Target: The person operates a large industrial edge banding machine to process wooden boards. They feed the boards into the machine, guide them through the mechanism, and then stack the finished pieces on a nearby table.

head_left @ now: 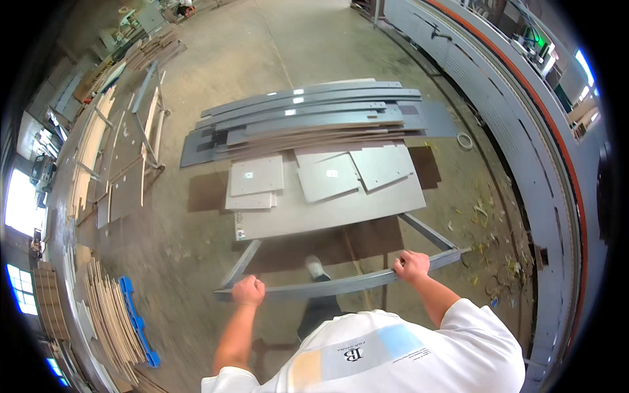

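Note:
Both my hands are wrapped round the grey metal handlebar (327, 287) of a cart frame in front of my body. My left hand (248, 291) grips it near its left end, and my right hand (412, 265) holds it toward the right end. Two slanting metal arms join the bar to the load. On the cart lies a large pale panel (321, 219), with smaller pale boards (327, 178) lying loose on top. Beyond them rests a stack of long grey panels (301, 108), laid crosswise. The cart's wheels are hidden from view.
A long grey machine (524, 131) with an orange strip runs along the right, with scraps (481, 209) on the floor beside it. A roll of tape (464, 140) sits at the stack's right end. Racks with boards (124, 157) and a blue pallet (139, 321) stand left.

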The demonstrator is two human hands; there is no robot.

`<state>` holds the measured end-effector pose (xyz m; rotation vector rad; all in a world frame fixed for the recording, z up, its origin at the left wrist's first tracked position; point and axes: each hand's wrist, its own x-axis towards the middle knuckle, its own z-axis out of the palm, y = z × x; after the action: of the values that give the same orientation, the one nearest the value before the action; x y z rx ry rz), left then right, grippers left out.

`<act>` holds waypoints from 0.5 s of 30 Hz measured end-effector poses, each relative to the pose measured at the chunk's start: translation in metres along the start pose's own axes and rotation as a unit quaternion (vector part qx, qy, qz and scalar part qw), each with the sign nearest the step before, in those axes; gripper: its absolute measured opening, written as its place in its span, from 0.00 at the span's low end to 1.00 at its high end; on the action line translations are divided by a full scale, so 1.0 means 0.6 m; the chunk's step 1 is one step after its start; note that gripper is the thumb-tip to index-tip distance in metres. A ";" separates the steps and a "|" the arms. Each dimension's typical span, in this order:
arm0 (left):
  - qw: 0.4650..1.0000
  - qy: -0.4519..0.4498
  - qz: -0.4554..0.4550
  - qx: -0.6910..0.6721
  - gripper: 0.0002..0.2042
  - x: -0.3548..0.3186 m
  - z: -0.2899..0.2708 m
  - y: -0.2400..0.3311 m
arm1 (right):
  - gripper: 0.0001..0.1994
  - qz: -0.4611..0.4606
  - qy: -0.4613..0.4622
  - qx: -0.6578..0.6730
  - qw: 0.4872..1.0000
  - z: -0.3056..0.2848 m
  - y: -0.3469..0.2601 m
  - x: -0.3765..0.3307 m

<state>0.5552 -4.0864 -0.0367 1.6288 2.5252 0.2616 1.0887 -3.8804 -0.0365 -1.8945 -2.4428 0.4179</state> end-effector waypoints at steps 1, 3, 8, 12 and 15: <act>1.000 0.006 0.003 -0.006 0.10 0.057 0.003 0.000 | 0.12 -0.013 0.027 0.005 1.000 0.004 -0.008 0.053; 1.000 0.014 0.007 -0.012 0.10 0.180 0.005 0.001 | 0.12 0.016 -0.003 0.014 1.000 0.014 -0.037 0.168; 1.000 -0.005 0.011 0.000 0.10 0.461 0.046 -0.025 | 0.13 0.033 -0.001 0.062 0.998 0.128 -0.016 0.418; 0.999 -0.023 0.002 0.025 0.10 0.624 0.064 -0.061 | 0.11 0.025 0.003 0.100 0.995 0.154 -0.034 0.573; 0.999 -0.025 0.002 0.020 0.11 0.773 0.078 -0.048 | 0.10 0.008 0.038 0.052 0.998 0.136 -0.069 0.707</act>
<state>0.3481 -3.6715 -0.0936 1.6327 2.5057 0.1697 0.9236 -3.5011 -0.1675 -1.8533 -2.3126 0.4565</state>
